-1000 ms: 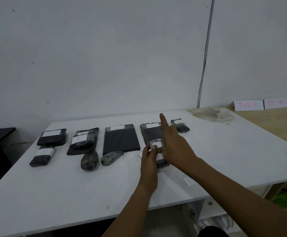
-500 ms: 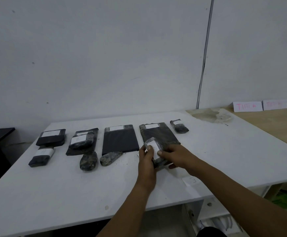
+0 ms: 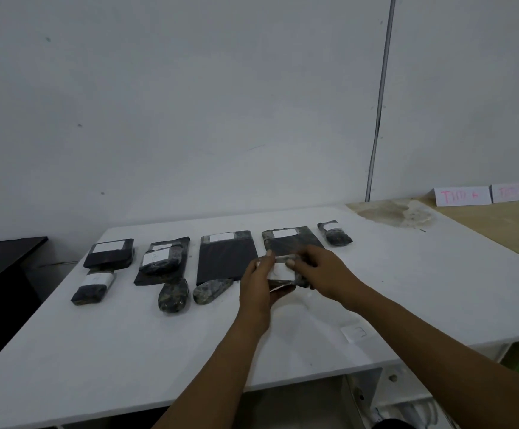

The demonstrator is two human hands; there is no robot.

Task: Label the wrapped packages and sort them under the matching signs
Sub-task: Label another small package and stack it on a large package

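Head camera: a white counter [image 3: 406, 289] carries a row of dark labelled slabs [image 3: 225, 258]. Near the fourth slab, left hand [image 3: 256, 283] and right hand [image 3: 326, 274] grip a small wrapped stone [image 3: 283, 270], their curled fingers hiding most of it; its white label is unreadable.

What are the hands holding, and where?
One wrapped labelled stone: the left hand grips its left side, the right hand pinches its right side.

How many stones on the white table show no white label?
2. A rounded stone lies before the slab bearing a labelled stone; an elongated stone lies to its right, at the middle slab's near edge. The left hand and right hand may hide others.
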